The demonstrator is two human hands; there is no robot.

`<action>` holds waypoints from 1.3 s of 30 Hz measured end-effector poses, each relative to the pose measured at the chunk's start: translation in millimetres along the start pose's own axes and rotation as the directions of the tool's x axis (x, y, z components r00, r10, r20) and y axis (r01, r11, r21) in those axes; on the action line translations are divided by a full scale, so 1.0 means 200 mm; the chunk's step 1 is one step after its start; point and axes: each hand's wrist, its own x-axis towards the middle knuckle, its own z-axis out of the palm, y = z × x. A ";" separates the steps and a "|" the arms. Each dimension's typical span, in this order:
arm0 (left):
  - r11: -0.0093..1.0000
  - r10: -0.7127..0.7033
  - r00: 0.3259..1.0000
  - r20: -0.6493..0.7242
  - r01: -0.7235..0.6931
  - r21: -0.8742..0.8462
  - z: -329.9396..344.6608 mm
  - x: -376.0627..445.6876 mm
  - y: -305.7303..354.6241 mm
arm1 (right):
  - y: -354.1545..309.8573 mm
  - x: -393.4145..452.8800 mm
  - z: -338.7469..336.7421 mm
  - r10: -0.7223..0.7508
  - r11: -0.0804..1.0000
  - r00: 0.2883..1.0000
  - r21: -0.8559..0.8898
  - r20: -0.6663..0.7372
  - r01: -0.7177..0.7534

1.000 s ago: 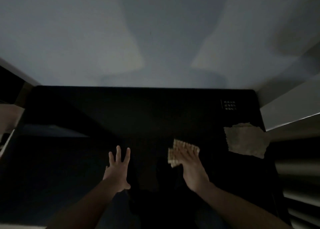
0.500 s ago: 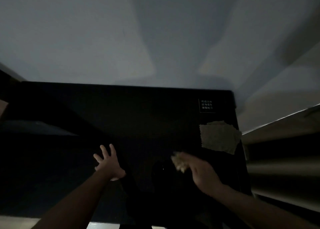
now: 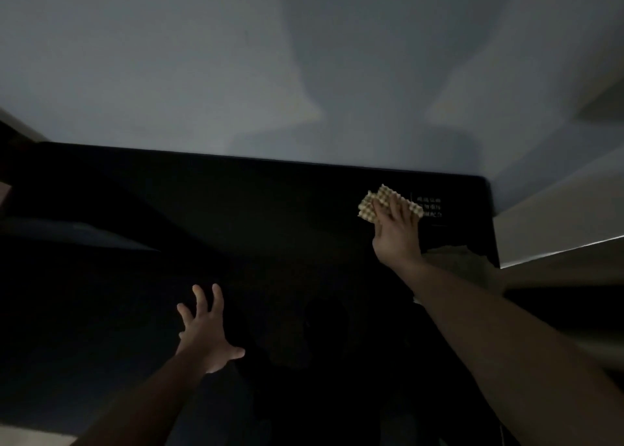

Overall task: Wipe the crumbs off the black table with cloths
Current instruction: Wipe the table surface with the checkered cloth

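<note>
while my right hand (image 3: 396, 231) pressed the checked cloth (image 3: 388, 203) flat-fingered near the black table (image 3: 236, 216)'s far right corner, my left hand (image 3: 206, 332) hovered spread and empty toward the near edge. i could not make out crumbs; i judged wiping underway, most surface left.

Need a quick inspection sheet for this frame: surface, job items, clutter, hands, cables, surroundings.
Surface: black table, very dim; crumbs cannot be made out.
Job's things: checkered cloth flat on the table near the far right corner; a plain second cloth at the right edge, partly behind the right forearm.
Clutter: a white printed label on the table beside the checkered cloth; nothing else seen.
Hands: right hand presses flat on the checkered cloth; left hand has its fingers spread and holds nothing.
Cables: nothing seen.
Surroundings: pale wall behind the table; light-coloured furniture to the right.
</note>
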 end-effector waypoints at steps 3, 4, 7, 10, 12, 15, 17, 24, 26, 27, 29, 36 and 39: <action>1.000 0.006 1.000 0.008 -0.006 0.012 -0.01 0.00 -0.01 | -0.02 -0.21 0.06 -0.089 0.996 0.995 0.026 -0.042 0.090; 1.000 0.006 1.000 0.010 -0.006 0.018 -0.01 0.00 0.00 | -0.04 -0.29 0.08 -0.118 0.991 0.993 0.053 -0.012 0.119; 0.999 0.002 1.000 0.012 -0.002 0.036 -0.02 -0.01 0.02 | -0.07 -0.65 0.13 -0.190 0.972 0.981 0.145 0.033 0.184; 0.998 -0.011 1.000 0.028 0.009 0.055 -0.03 -0.02 0.03 | -0.06 -1.10 0.18 -0.238 0.954 0.971 0.194 0.021 0.230; 0.998 -0.015 0.999 0.037 0.013 0.058 -0.04 -0.03 0.04 | -0.01 -1.38 0.23 -0.257 0.939 0.966 0.246 0.034 0.241; 0.997 -0.014 0.999 0.031 0.012 0.070 -0.05 -0.04 0.05 | 0.05 -1.71 0.26 -0.332 0.926 0.942 0.210 0.056 0.314; 0.996 -0.018 0.999 0.029 0.015 0.085 -0.05 -0.04 0.04 | 0.06 -1.83 0.24 -0.270 0.930 0.963 0.257 -0.009 0.263; 0.992 -0.020 0.999 0.035 0.015 0.123 -0.06 -0.06 0.05 | -0.11 -1.31 -0.16 0.240 0.747 0.967 0.652 -0.084 -0.129; 0.989 -0.027 0.999 0.045 0.020 0.145 -0.06 -0.05 0.06 | -0.07 -1.06 -0.19 0.163 0.789 0.976 0.613 -0.144 -0.042; 0.988 -0.029 0.998 0.047 0.021 0.152 -0.06 -0.04 0.06 | -0.03 -0.96 -0.15 0.097 0.834 0.985 0.552 -0.141 -0.003; 0.987 -0.027 0.998 0.051 0.018 0.158 -0.05 -0.04 0.05 | 0.05 -0.83 -0.05 -0.033 0.912 0.998 0.406 -0.051 0.051; 0.984 -0.020 0.998 0.053 0.011 0.176 -0.05 -0.04 0.04 | -0.01 -1.40 0.21 -0.137 0.967 0.989 0.212 -0.048 0.144; 0.976 -0.028 0.998 0.053 0.016 0.215 -0.05 -0.05 0.05 | -0.01 -1.81 0.28 -0.095 0.960 0.995 0.264 -0.021 0.097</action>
